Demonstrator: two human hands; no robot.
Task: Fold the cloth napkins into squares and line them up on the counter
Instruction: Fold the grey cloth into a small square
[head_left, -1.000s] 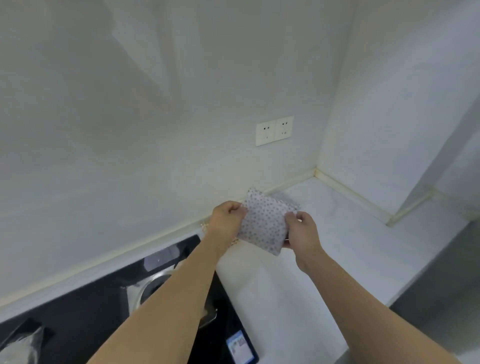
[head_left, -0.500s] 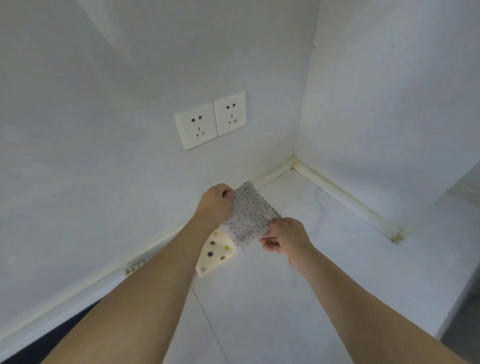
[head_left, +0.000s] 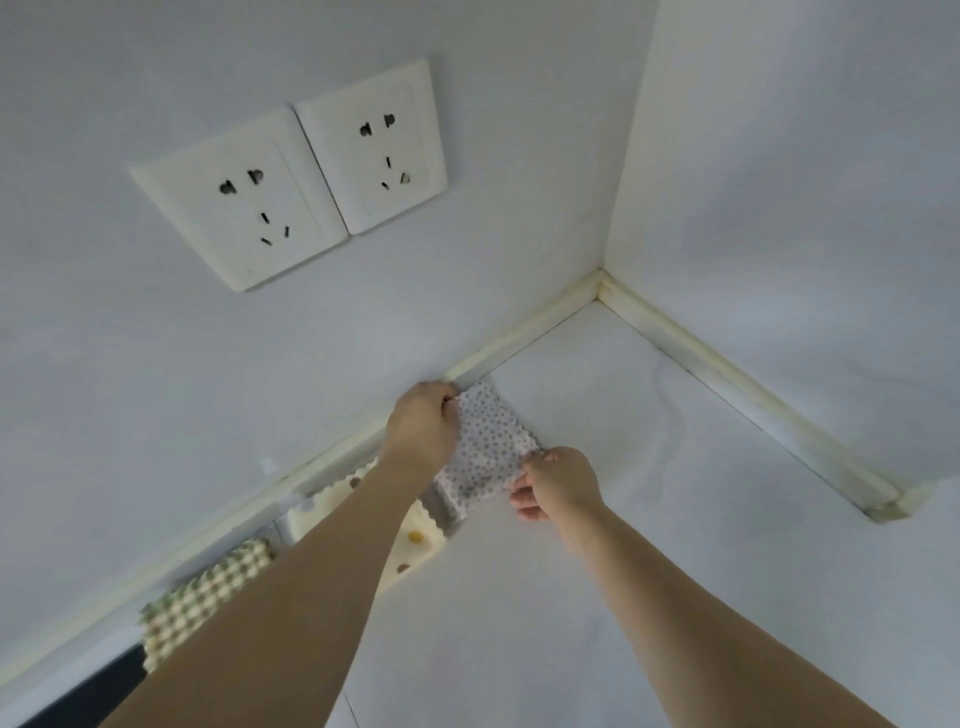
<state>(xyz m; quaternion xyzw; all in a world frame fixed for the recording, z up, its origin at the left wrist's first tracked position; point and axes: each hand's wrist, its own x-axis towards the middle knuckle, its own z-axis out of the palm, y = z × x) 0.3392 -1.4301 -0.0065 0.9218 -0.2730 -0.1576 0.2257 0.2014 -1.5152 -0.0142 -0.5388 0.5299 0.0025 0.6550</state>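
Since both hands pinch it, left hand (head_left: 423, 423) far corner, right hand (head_left: 558, 480) near edge, dotted napkin (head_left: 485, 449) looks light, floppy; hold corners.

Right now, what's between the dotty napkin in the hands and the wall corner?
Nothing: the head view shows only bare white counter between the dotted napkin and the corner.
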